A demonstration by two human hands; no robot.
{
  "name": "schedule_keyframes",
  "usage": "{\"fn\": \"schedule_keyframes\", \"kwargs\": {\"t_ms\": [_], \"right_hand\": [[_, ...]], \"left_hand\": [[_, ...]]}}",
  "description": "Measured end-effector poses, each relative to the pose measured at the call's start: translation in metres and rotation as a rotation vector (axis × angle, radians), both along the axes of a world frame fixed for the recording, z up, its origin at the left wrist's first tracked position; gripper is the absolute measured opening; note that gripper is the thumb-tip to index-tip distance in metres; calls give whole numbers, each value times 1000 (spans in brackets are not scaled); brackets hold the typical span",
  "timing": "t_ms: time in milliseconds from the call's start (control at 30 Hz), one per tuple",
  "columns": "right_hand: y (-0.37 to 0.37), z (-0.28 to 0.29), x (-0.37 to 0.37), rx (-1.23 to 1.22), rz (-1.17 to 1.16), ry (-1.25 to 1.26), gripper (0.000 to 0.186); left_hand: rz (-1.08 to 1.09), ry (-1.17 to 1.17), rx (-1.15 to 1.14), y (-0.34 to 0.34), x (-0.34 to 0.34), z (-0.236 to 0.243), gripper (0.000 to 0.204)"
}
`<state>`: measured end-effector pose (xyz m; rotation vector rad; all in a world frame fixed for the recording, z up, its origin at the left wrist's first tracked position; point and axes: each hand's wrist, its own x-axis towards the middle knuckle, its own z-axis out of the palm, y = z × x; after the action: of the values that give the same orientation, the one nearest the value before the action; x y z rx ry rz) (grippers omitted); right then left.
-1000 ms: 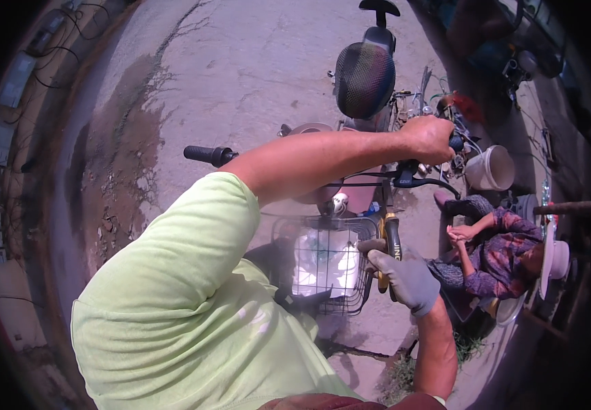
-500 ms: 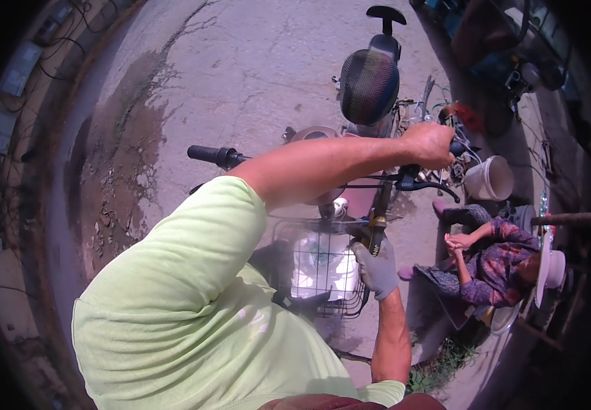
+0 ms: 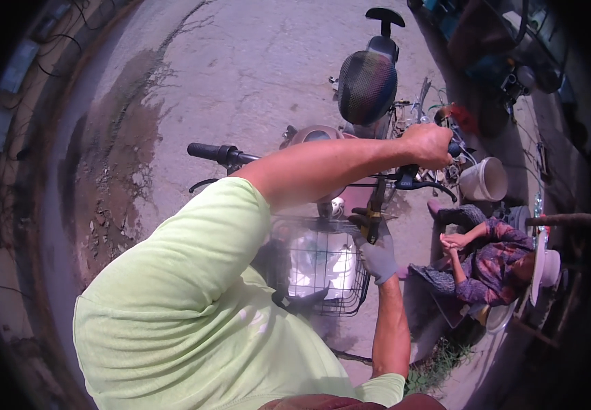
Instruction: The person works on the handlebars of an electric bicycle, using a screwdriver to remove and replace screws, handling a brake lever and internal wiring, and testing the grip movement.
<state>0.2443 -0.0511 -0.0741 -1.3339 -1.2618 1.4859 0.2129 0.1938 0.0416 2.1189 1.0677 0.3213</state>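
My bare left hand [image 3: 430, 145] reaches across the bike, its fingers wrapped round the black handlebar grip [image 3: 454, 148] on the right. A black brake lever [image 3: 439, 188] sticks out just below that hand. My right hand [image 3: 378, 258], in a pale glove with dark fingers, grips a hand tool with a yellow-and-black handle [image 3: 374, 226]. The tool's dark end points up toward the handlebar beneath my left forearm; its exact kind cannot be made out. Left of the gloved hand is a black wire basket [image 3: 360, 301] with something white inside. The other handlebar grip [image 3: 208, 152] stands free on the left.
The bike's saddle [image 3: 368, 87], under a mesh cover, has a black backrest [image 3: 385, 17] behind it. On the right a person [image 3: 497, 263] in a patterned top sits with a pale hat, near a white bucket [image 3: 484, 180]. Grass [image 3: 439, 365] grows at lower right.
My right hand and the tool have shifted slightly upward, the tool turning a little in the glove. My left hand stays on the grip. The view has moved slightly.
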Motion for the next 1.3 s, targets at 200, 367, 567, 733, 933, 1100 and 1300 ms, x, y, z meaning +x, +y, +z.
{"fn": "schedule_keyframes", "kwargs": {"t_ms": [200,367,567,733,933,1100,1300], "right_hand": [[0,5,-10,47,-108,227,64],[1,4,9,207,53,-46,68],[-5,19,9,-23,-65,154,64],[-7,3,10,10,-93,58,51],[-13,83,7,-218,6,-278,30],[12,158,22,-596,130,-172,37],[-8,58,11,-33,1,-160,41]], "left_hand": [[-4,-16,11,0,-1,2,40],[-5,-27,10,-2,0,2,40],[4,-27,-4,-2,-1,3,40],[-12,-29,9,-1,0,1,41],[-11,-30,-3,-1,-1,0,44],[-16,-19,-23,-6,-1,9,44],[-1,-3,-11,-3,-2,6,41]]}}
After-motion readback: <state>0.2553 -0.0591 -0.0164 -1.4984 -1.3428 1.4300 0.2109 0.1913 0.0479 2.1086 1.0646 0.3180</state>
